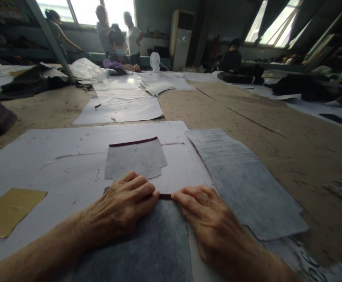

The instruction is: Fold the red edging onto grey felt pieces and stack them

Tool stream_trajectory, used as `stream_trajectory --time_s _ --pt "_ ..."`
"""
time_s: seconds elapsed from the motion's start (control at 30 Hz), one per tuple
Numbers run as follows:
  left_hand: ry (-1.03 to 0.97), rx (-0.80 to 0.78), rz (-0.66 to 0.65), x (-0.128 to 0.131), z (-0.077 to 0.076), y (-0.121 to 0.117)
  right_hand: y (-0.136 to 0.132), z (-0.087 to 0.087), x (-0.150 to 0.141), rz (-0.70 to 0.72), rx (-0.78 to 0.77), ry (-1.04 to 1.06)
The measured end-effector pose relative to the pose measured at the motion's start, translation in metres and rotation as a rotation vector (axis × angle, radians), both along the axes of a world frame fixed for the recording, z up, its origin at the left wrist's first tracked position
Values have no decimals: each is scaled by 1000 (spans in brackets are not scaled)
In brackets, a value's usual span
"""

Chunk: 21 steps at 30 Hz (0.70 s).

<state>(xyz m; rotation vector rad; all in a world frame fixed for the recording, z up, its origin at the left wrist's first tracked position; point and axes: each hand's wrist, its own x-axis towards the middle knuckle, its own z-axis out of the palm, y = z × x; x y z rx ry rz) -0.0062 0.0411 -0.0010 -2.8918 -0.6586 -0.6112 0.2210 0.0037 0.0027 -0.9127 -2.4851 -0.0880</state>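
Observation:
A grey fabric piece [153, 246] lies flat in front of me, its far edge folded into a narrow dark red strip [165, 196]. My left hand [126, 205] closes on that edge, thumb and fingers pressed together at the left of the strip. At its right end, my right hand [213, 219] pinches the same edge. Both hands cover much of the fold, so only a short stretch shows between them. Just beyond lies a smaller grey piece [134, 160], also with a dark red strip along its far edge.
White paper [67, 168] covers the worktop under my hands. A stack of grey pieces [247, 184] lies to the right, a tan card [10, 211] to the left. Farther back are paper sheets [123, 109], dark fabric [32, 80], a white fan [154, 62] and several people.

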Motion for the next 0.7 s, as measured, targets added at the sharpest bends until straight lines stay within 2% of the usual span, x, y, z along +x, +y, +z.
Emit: stream_trajectory --time_s 0.07,0.13,0.23,0.3,0.37,0.5,0.6,0.7 --pt "-11 1 7 0 -1 0 4 -2 8 -34 -49 112" --pt "-15 1 0 -1 -3 1 7 -3 15 -136 -78 239" --pt "-8 -3 -9 -1 -3 2 9 2 13 -286 -29 334" --pt "-8 -2 -9 0 -3 2 9 6 0 -272 37 307" --pt "-15 -1 -8 1 -2 1 8 8 -19 -194 41 233" --pt "-42 -31 -9 1 2 1 2 -3 -52 -170 52 57" --pt "-97 -127 -6 -8 4 3 0 -12 -56 -195 148 19" --pt "-223 -260 39 -22 5 5 2 -15 -51 -155 128 45"
